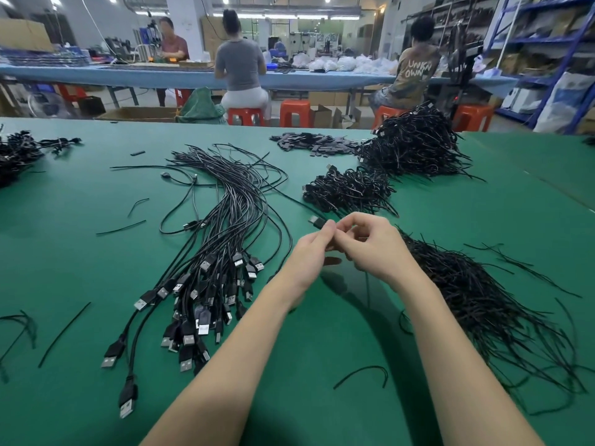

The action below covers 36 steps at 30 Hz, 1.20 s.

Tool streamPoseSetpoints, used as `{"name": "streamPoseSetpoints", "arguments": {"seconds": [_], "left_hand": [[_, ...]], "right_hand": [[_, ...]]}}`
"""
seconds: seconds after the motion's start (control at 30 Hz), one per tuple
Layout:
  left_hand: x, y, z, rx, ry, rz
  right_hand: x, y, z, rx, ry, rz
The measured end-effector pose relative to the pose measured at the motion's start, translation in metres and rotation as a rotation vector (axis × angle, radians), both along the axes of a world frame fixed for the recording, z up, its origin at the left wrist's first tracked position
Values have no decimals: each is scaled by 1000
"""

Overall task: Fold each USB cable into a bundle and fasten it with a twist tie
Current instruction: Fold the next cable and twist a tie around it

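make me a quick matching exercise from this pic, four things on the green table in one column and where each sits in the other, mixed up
Things:
1. loose USB cables
2. pile of twist ties
3. big heap of finished bundles
4. single USB plug

Places:
A. far right of the table
B. sticking out above the left hand
C. fanned out left of the hands
D. just right of the right hand

Pairs: 1-C, 2-D, 3-A, 4-B

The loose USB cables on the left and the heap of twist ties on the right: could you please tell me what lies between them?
In the head view, both hands, left and right, work a cable there; otherwise bare green mat separates the USB cables from the twist ties.
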<state>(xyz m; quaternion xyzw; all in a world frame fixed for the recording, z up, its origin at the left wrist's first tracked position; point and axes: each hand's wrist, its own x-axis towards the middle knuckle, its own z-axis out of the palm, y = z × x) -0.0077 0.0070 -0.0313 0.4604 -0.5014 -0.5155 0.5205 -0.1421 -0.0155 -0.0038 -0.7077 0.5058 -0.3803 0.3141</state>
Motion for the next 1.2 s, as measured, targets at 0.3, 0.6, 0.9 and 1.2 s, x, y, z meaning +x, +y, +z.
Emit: {"name": "streamPoseSetpoints", "arguments": {"seconds": [0.3,0.6,0.9,1.2], "left_hand": [[18,-4,25,67,651,156],[44,-5,35,105,881,135],[44,14,47,73,740,-303],[19,5,24,105,-148,-182]], "right_hand": [[-8,9,6,-26,437,140],[-22,29,53,617,208,695],[-20,-2,3,425,87,-2],[-4,6,26,207,-340,47]]}}
